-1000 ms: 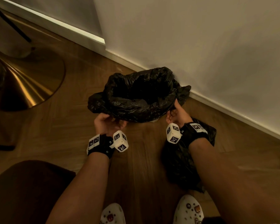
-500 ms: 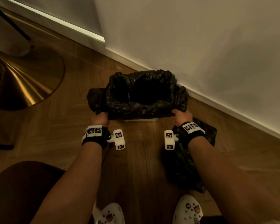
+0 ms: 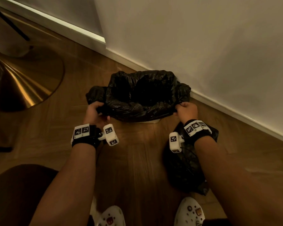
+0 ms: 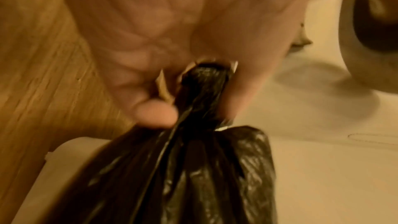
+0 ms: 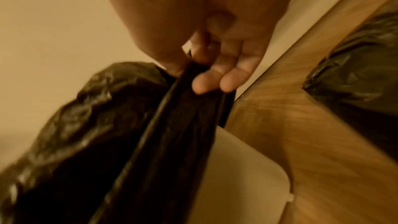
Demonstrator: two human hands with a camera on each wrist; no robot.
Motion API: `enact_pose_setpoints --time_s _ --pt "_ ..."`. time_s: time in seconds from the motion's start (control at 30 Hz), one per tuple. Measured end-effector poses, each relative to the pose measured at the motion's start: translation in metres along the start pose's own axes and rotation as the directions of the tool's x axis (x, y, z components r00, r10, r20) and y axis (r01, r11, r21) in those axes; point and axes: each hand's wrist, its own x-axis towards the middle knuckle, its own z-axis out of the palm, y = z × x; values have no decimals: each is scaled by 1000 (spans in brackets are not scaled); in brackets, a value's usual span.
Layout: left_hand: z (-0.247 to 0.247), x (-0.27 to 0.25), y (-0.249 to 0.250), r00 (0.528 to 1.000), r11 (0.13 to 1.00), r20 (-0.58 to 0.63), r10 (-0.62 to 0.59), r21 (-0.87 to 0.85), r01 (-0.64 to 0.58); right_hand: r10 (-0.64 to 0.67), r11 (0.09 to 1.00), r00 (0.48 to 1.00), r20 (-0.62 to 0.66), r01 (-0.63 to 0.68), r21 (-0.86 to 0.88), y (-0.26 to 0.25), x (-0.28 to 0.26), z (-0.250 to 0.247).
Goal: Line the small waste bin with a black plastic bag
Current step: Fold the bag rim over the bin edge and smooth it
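A black plastic bag (image 3: 142,101) hangs open over the small white waste bin (image 3: 151,121), which stands on the floor by the wall; only a strip of the bin's base shows under the plastic. My left hand (image 3: 95,113) grips the bag's near left corner, and the left wrist view shows a bunched strip of the bag (image 4: 202,94) pinched between thumb and fingers above the bin's wall (image 4: 64,168). My right hand (image 3: 185,110) grips the near right corner. In the right wrist view its fingers (image 5: 217,81) curl over the bag's edge (image 5: 172,134) beside the bin (image 5: 243,176).
A second black bag (image 3: 188,163) lies on the wooden floor under my right forearm, also seen as a black bag (image 5: 361,83) in the right wrist view. A brass-coloured round base (image 3: 23,82) stands at the left. The white wall and skirting (image 3: 235,115) run close behind the bin.
Both hands have moved apart and down, pulling the bag's rim wider and lower over the bin. The bag's mouth now looks squarer and flatter.
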Motion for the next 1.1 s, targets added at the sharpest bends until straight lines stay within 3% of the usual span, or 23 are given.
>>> enact_pose_setpoints --time_s 0.13,0.2,0.3,0.43,0.53,0.63,0.73,0.8,0.9,1.0,1.1 --pt "6 4 -6 1000 983 18 -18 186 14 233 889 952 198 -291 353 -5 -5 6" --pt "10 7 -8 1000 974 1 -3 229 3 272 849 933 234 -347 398 -7 -7 10" --pt "7 14 -9 995 962 -85 56 271 -31 295 885 943 153 -331 329 -4 -4 10" --pt "5 21 -9 965 959 -234 120 279 -52 185 965 982 24 -187 185 1 -6 4" --pt "12 14 -11 966 981 -225 132 168 -95 148 970 989 -1 -145 195 2 -12 5" --pt "12 16 -7 966 976 -211 152 185 -113 162 947 987 -4 -154 282 -3 -11 3" --pt "14 4 3 992 994 -88 88 65 -82 258 878 960 110 -280 388 -12 -8 -2" --pt "19 -5 11 995 992 -10 100 74 -99 270 877 944 189 -323 355 -18 -8 -7" --pt "30 -12 20 991 941 65 115 314 -130 172 957 958 231 -218 193 -33 -14 -11" --pt "35 -11 22 971 802 45 237 554 -221 53 996 977 208 -68 62 -41 -13 -6" --pt "39 -14 22 923 654 135 360 669 -353 -84 993 980 183 97 -65 -44 -12 -1"
